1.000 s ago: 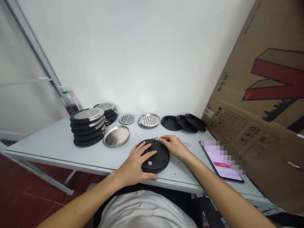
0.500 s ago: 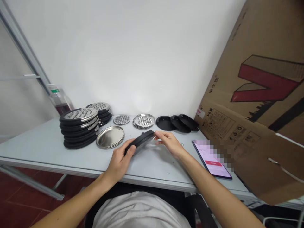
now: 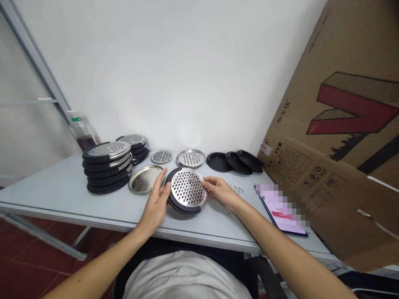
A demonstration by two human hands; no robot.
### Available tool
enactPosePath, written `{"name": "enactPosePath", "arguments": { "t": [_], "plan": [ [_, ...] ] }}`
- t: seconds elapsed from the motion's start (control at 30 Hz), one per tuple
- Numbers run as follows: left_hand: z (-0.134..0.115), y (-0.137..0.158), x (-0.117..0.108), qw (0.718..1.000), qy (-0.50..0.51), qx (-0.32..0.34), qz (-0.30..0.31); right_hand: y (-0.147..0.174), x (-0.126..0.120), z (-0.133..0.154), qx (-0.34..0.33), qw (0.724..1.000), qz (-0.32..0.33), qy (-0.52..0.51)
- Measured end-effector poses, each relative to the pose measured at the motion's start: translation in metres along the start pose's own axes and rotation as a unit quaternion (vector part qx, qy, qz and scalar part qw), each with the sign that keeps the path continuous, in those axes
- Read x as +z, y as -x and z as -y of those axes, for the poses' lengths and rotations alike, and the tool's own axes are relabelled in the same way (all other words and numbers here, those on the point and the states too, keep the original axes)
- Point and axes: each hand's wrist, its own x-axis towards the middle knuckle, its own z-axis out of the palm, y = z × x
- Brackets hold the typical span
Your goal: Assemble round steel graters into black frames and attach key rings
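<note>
A round grater (image 3: 188, 187) with a perforated steel face and a black rim is tilted up above the front of the table. My right hand (image 3: 220, 192) pinches its right edge, thumb on the steel face. Against the left rim is my left hand (image 3: 156, 204), its thumb along the black edge and its other fingers partly hidden. Shallow steel discs (image 3: 144, 180) lie just left of the grater. Small metal rings (image 3: 237, 189) rest on the table to the right of my right hand.
Stacks of black-rimmed graters (image 3: 107, 170) stand at the left, a bottle (image 3: 83, 135) behind them. Along the wall lie a loose grating disc (image 3: 161, 156), steel discs with a grating plate (image 3: 191, 158) and black round covers (image 3: 219, 162). A phone (image 3: 282, 211) and large cardboard box (image 3: 336, 166) occupy the right.
The grater has turned from nearly edge-on to showing its perforated steel face, and sits slightly lower. My right hand has shifted down along its right edge; my left hand has loosened its wrap.
</note>
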Motion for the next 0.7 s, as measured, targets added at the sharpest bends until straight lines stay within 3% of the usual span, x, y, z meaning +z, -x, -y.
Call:
{"name": "enactPosePath", "arguments": {
  "t": [0.13,0.23,0.4,0.53,0.7],
  "plan": [
    [0.003,0.003,0.002,0.995,-0.004,0.044,0.094,-0.002,-0.003,0.0,0.035,0.998,-0.003,-0.046],
    [0.01,0.003,0.002,0.99,-0.049,0.044,0.128,-0.003,-0.005,0.001,0.05,0.996,-0.01,-0.073],
    [0.013,-0.001,-0.006,0.975,-0.167,0.078,0.123,-0.003,-0.008,0.002,0.063,0.994,-0.03,-0.088],
    [0.01,-0.002,-0.012,0.954,-0.259,0.122,0.084,-0.002,-0.01,0.002,0.066,0.994,-0.039,-0.08],
    [0.01,0.002,-0.011,0.956,-0.252,0.142,0.055,0.001,-0.018,0.006,0.07,0.995,-0.041,-0.05]
  ]
}}
